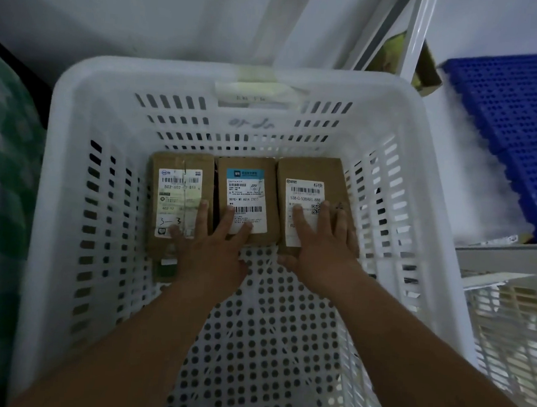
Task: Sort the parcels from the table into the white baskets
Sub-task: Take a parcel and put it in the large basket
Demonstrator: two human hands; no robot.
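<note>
Three parcels sit side by side on the floor of the white basket [77,101], against its far wall: the left parcel [181,165], the middle parcel [246,182] and the right parcel [314,171], each touching its neighbour. I have both hands down inside. My left hand [210,247] lies flat with fingers spread, gripping nothing, across the left and middle parcels. My right hand [325,242] lies flat on the right parcel, fingers spread too, thumb on the basket floor. A blue crate [520,125] is off to the right, and a second white basket [513,322] below it.
</note>
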